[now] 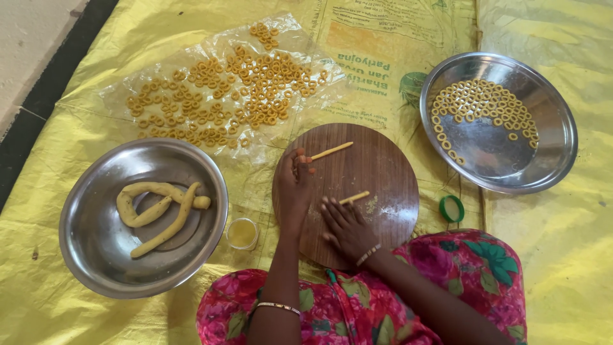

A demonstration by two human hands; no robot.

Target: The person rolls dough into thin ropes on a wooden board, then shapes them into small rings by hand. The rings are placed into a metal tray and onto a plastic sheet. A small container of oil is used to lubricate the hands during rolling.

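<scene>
A round wooden board (377, 172) lies on the yellow sheet in front of me. My left hand (294, 188) rests on the board's left side, its fingertips pinching the near end of a long thin dough stick (332, 151). My right hand (345, 228) lies flat on the board's lower part with its fingers spread. Its fingertips touch the end of a shorter dough stick (355, 197).
A steel bowl (96, 249) on the left holds thick ropes of dough (159, 211). A steel plate (549, 121) at the upper right holds several dough rings. More rings lie on a clear plastic sheet (223, 89). A small cup of oil (242, 233) and a green ring (451, 209) flank the board.
</scene>
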